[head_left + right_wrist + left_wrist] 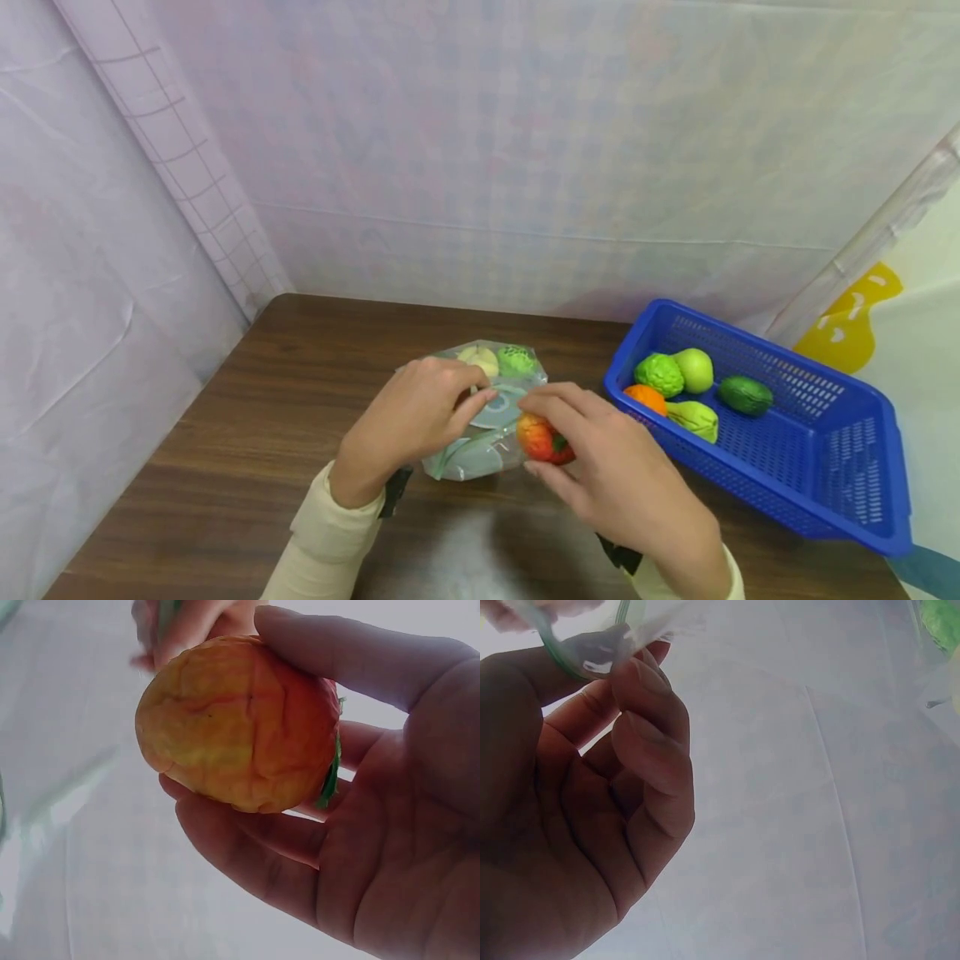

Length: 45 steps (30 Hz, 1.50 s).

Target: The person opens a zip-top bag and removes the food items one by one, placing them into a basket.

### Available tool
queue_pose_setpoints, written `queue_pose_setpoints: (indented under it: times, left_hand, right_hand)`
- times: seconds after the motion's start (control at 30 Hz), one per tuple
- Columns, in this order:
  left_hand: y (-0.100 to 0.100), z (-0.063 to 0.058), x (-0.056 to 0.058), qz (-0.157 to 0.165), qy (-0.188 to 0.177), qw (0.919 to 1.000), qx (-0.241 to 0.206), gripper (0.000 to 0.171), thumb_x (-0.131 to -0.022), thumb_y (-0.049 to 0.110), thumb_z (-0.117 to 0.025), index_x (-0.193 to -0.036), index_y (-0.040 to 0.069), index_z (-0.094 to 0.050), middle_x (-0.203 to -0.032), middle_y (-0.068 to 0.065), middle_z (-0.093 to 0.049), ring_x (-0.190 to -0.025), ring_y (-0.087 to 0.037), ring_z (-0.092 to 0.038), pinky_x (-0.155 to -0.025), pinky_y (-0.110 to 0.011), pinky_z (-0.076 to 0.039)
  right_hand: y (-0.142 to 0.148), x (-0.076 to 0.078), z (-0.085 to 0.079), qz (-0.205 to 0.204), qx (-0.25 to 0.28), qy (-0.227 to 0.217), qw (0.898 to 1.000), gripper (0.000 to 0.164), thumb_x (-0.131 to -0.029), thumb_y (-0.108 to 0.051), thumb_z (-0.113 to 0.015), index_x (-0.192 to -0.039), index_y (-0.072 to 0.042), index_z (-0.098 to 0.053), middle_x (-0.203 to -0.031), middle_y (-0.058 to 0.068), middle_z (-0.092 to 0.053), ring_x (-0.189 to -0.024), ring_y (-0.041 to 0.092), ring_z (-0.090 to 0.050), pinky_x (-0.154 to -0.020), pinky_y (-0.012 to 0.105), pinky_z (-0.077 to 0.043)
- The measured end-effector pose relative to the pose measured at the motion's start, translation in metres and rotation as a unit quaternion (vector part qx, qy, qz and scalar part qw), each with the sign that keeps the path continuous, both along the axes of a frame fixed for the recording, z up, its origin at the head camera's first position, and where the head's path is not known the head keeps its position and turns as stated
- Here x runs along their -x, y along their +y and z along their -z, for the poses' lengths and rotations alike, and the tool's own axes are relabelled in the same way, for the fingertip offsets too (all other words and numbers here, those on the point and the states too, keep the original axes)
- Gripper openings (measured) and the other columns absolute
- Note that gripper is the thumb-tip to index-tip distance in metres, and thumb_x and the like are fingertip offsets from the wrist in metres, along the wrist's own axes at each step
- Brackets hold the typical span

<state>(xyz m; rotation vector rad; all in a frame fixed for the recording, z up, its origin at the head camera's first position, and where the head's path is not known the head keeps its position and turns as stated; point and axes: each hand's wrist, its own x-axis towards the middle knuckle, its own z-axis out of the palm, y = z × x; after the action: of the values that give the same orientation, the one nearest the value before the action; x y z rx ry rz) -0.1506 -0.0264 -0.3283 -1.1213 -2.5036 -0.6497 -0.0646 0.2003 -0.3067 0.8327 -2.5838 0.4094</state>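
Observation:
In the head view, a clear zip bag (468, 463) with a green strip at its mouth lies on the brown table. A pale yellow-green toy fruit (478, 360) and a bumpy green one (516, 361) sit at its far end. My left hand (416, 408) pinches the bag's edge between thumb and fingers; the left wrist view shows the green-lined plastic (600, 664) there. With thumb and fingers, my right hand (615, 462) grips an orange-red toy fruit (236, 727) with a green leafy cap, close over the bag's near right part.
On the right stands a blue perforated basket (776, 454). Inside are a bumpy green fruit (660, 375), a round green one (695, 370), an orange (647, 398), a light green pear-shaped piece (693, 419) and a dark green one (745, 395). A pale curtain (480, 167) hangs behind the table.

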Motion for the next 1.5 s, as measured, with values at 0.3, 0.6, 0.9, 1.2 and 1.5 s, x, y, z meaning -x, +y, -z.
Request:
queue_pose_setpoints:
  times: [0.3, 0.6, 0.9, 1.2, 1.5]
  left_hand:
    - [-0.002, -0.001, 0.000, -0.010, 0.008, 0.9999, -0.006, 0.024, -0.098, 0.026, -0.066, -0.075, 0.021, -0.061, -0.062, 0.012, -0.044, -0.057, -0.002, -0.041, -0.053, -0.020, -0.038]
    - [0.000, -0.002, 0.000, -0.004, -0.006, 1.0000, -0.007, 0.023, -0.099, 0.024, -0.066, -0.076, 0.020, -0.062, -0.063, 0.012, -0.046, -0.056, -0.002, -0.040, -0.052, -0.019, -0.037]
    - [0.005, -0.003, 0.000, 0.004, -0.003, 1.0000, -0.002, 0.026, -0.100, 0.025, -0.064, -0.074, 0.019, -0.060, -0.061, 0.011, -0.044, -0.056, -0.002, -0.039, -0.053, -0.019, -0.037]
    - [0.006, -0.004, 0.001, 0.009, -0.002, 0.9999, 0.006, 0.028, -0.100, 0.026, -0.063, -0.074, 0.020, -0.059, -0.062, 0.011, -0.043, -0.057, -0.002, -0.039, -0.054, -0.019, -0.038]
    - [0.006, -0.004, 0.002, 0.012, 0.002, 0.9999, 0.002, 0.031, -0.101, 0.026, -0.063, -0.071, 0.020, -0.056, -0.061, 0.010, -0.040, -0.056, -0.002, -0.037, -0.053, -0.019, -0.036]
  right_hand:
    - [0.047, 0.007, -0.015, 0.030, 0.044, 0.068, 0.996, 0.061, -0.070, -0.014, -0.091, -0.125, -0.015, -0.064, -0.129, -0.002, -0.065, -0.109, 0.018, -0.066, -0.086, 0.034, -0.054]
    - [0.100, 0.014, -0.028, 0.058, -0.039, 0.089, 0.994, 0.063, -0.064, -0.008, -0.092, -0.121, -0.013, -0.066, -0.125, 0.003, -0.062, -0.103, 0.025, -0.066, -0.078, 0.041, -0.053]
    - [0.165, 0.039, -0.034, 0.140, -0.124, -0.051, 0.981, 0.055, -0.075, -0.009, -0.086, -0.124, -0.009, -0.061, -0.116, 0.015, -0.064, -0.085, 0.029, -0.065, -0.072, 0.051, -0.055]
    - [0.213, 0.075, -0.012, 0.192, -0.162, -0.137, 0.958, 0.054, -0.077, -0.008, -0.080, -0.121, 0.004, -0.051, -0.104, 0.023, -0.060, -0.073, 0.026, -0.056, -0.064, 0.042, -0.050]
    - [0.238, 0.100, 0.019, 0.192, -0.187, -0.172, 0.948, 0.027, -0.079, -0.005, -0.074, -0.099, 0.003, -0.058, -0.081, 0.011, -0.053, -0.069, 0.023, -0.047, -0.061, 0.038, -0.043]
